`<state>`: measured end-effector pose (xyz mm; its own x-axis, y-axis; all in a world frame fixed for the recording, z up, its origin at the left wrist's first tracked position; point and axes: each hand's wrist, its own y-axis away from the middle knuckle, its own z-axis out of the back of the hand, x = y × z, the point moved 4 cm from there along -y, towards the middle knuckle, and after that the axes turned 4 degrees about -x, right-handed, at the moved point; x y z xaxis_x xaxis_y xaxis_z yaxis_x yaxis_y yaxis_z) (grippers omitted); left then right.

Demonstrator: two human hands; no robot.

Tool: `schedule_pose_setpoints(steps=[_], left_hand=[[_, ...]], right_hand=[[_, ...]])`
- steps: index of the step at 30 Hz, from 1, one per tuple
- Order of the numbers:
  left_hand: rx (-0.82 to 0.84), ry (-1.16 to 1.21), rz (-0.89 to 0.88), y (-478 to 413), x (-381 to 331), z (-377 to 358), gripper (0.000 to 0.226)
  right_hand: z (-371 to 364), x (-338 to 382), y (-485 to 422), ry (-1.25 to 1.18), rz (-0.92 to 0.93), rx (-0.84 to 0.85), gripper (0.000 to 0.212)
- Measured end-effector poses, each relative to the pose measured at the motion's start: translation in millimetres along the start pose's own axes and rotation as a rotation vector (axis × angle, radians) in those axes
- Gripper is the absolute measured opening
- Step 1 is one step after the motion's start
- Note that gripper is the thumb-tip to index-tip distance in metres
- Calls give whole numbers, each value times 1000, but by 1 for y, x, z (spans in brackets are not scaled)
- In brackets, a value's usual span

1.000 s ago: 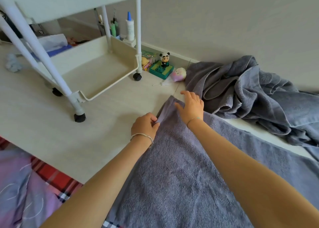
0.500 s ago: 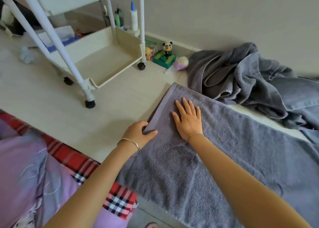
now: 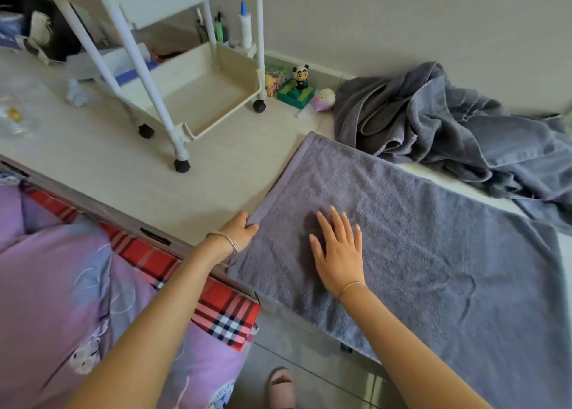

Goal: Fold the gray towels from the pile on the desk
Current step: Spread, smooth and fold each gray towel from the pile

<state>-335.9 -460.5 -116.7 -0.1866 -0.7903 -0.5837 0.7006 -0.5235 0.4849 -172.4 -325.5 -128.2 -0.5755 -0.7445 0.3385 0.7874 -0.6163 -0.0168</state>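
**Risk of the spread towel slipping off the near edge**

One gray towel (image 3: 418, 238) is laid flat on the surface (image 3: 173, 173), just in front of the towel pile (image 3: 448, 130). Its left hem is pinched in the grip of the left hand (image 3: 240, 233). The right hand (image 3: 339, 253) is released, pressed flat on the cloth near that hem. The towel's near part hangs over the surface edge, so it could probably be dragged down if the pressure is lifted. A crooked fold may be caused by an uneven pull.

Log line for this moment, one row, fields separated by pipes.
stage: smoothing | spread towel: flat on desk | left hand: pinching hem | right hand: flat on it | pile: untouched
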Motion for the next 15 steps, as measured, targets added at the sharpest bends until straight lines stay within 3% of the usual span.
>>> schedule_pose_setpoints(steps=[3, 5, 8, 10, 12, 15], left_hand=[[-183, -226, -71, 12, -18, 2, 15], [-367, -409, -267, 18, -45, -13, 37], [-274, -420, -532, 21, -86, -67, 51], [-179, -469, -497, 19, -98, -99, 54], [-192, -545, -453, 16, -96, -117, 71], [-245, -632, -425, 10, -89, -125, 54]], right_hand=[[9, -9, 9, 11, -41, -14, 68], [14, -18, 13, -12, -83, -12, 57], [15, -30, 15, -35, -82, -25, 70], [13, -42, 18, -14, -88, -18, 74], [12, -57, 24, 35, -97, -8, 71], [17, -84, 39, 104, -143, -3, 66]])
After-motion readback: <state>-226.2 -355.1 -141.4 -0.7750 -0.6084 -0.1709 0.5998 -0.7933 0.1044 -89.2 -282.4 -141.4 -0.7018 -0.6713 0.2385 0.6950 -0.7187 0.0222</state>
